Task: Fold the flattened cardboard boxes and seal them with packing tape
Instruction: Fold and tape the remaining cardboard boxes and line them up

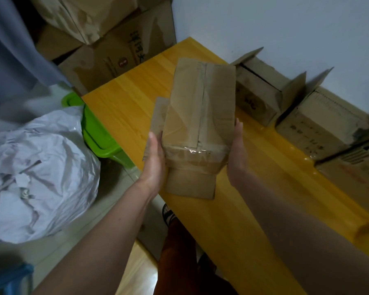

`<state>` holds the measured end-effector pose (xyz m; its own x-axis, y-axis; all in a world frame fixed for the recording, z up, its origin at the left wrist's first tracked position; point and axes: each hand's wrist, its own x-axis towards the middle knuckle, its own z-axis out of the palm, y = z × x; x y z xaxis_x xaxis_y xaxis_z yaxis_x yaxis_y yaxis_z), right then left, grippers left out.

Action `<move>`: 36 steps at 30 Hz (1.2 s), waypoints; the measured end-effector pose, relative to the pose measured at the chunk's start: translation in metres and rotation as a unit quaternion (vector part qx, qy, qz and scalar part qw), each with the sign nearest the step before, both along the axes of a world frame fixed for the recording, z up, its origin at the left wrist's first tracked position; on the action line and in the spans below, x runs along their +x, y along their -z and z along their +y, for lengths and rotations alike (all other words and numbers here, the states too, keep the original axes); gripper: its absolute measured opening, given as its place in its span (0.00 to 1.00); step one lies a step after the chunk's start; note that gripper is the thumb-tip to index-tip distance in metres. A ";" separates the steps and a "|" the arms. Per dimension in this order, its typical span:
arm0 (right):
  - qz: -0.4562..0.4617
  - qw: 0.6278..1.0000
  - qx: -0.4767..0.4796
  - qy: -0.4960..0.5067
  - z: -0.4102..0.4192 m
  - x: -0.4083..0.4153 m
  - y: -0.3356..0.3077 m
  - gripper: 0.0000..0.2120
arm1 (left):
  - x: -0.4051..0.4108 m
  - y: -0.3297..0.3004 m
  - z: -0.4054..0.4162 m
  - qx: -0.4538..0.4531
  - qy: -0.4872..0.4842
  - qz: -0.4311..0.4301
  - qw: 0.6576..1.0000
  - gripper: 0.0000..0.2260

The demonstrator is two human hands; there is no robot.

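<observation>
Mid-task, on one small cardboard box (pixel 198 116): already squared up, held in the air over the yellow surface (pixel 126 103), near its left edge. Taped face turned up at the camera; clear packing tape (pixel 195 151) runs across the near end, crinkled and shiny, with more tape apparently along the centre seam. Loose flaps hanging off the left side and the near end, so the opposite end looks unsealed.

Left hand (pixel 155 156) clamped flat on the box's left side, thumb up along the edge. Right hand (pixel 237 154) pressed on the right side, fingers (pixel 239 126) extended along the wall. Both holding the box between the palms, not curled round anything else.

Looks like the inspect/turn step after sealing one face. Next move probably: set down beside the finished, open-topped boxes (pixel 264 90) lined up along the wall on the surface's right, or flip to close the free flaps.

No tape roll or dispenser in view, so a further seal means locating it first. Frame slightly blurred; tape edges hard to trace.
</observation>
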<state>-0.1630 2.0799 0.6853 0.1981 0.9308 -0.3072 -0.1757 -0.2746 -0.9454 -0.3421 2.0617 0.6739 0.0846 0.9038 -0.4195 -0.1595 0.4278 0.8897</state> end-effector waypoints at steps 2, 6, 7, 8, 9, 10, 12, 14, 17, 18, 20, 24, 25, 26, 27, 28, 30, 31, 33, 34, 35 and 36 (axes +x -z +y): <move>-0.079 0.996 0.009 -0.042 0.001 0.009 0.001 0.34 | -0.006 0.005 -0.003 -0.032 0.055 0.036 0.997 0.37; -0.439 0.882 0.099 -0.144 -0.001 0.029 -0.003 0.38 | -0.020 -0.005 -0.005 0.030 0.016 0.116 0.993 0.28; -0.520 0.824 0.144 -0.171 -0.001 0.026 -0.009 0.37 | -0.023 -0.010 -0.002 0.069 -0.009 0.138 0.988 0.26; -0.579 0.766 0.187 -0.207 0.000 0.018 -0.014 0.36 | -0.027 -0.013 0.001 0.111 -0.014 0.156 0.981 0.25; -0.618 0.713 0.221 -0.247 0.000 0.006 -0.020 0.35 | -0.030 -0.014 0.004 0.150 -0.003 0.171 0.974 0.25; -0.641 0.672 0.239 -0.284 0.003 -0.007 -0.021 0.35 | -0.032 -0.015 0.007 0.174 0.012 0.181 0.968 0.26; -0.659 0.633 0.234 -0.334 0.010 -0.031 -0.018 0.36 | -0.036 -0.015 0.011 0.178 0.029 0.190 0.965 0.27; -0.674 0.619 0.205 -0.348 0.018 -0.044 -0.013 0.36 | -0.037 -0.015 0.012 0.170 0.039 0.197 0.965 0.26; -0.703 0.596 0.190 -0.340 0.024 -0.046 -0.007 0.36 | -0.039 -0.015 0.014 0.164 0.056 0.210 0.962 0.24; -0.707 0.591 0.190 -0.340 0.025 -0.045 -0.006 0.36 | -0.039 -0.015 0.015 0.162 0.058 0.211 0.962 0.24; -0.717 0.577 0.183 -0.345 0.025 -0.046 -0.007 0.37 | -0.037 -0.017 0.016 0.162 0.058 0.208 0.963 0.23; -0.740 0.563 0.164 -0.330 0.025 -0.050 -0.009 0.42 | -0.037 -0.017 0.017 0.161 0.054 0.209 0.963 0.24; -0.740 0.562 0.156 -0.334 0.026 -0.050 -0.009 0.45 | -0.037 -0.017 0.018 0.161 0.053 0.208 0.963 0.24; -0.736 0.567 0.147 -0.339 0.027 -0.051 -0.009 0.47 | -0.037 -0.017 0.018 0.160 0.050 0.206 0.964 0.24; -0.727 0.579 0.138 -0.342 0.028 -0.053 -0.009 0.50 | -0.036 -0.016 0.018 0.159 0.046 0.204 0.965 0.24; -0.716 0.597 0.128 -0.338 0.029 -0.055 -0.010 0.51 | -0.036 -0.015 0.018 0.160 0.043 0.196 0.966 0.24; -0.706 0.623 0.106 -0.318 0.031 -0.062 -0.009 0.49 | -0.036 -0.010 0.017 0.165 0.043 0.179 0.969 0.25; -0.710 0.626 0.100 -0.306 0.031 -0.065 -0.009 0.47 | -0.036 -0.007 0.016 0.170 0.045 0.176 0.968 0.24; -0.723 0.617 0.106 -0.291 0.030 -0.069 -0.007 0.45 | -0.035 -0.004 0.016 0.180 0.052 0.189 0.964 0.22; -0.724 0.615 0.113 -0.291 0.029 -0.069 -0.005 0.45 | -0.035 -0.003 0.017 0.191 0.056 0.207 0.958 0.20; -0.719 0.619 0.124 -0.292 0.028 -0.066 -0.006 0.46 | -0.035 -0.001 0.017 0.207 0.063 0.236 0.947 0.18; -0.710 0.622 0.139 -0.299 0.028 -0.059 -0.008 0.47 | -0.036 0.001 0.017 0.225 0.074 0.273 0.933 0.15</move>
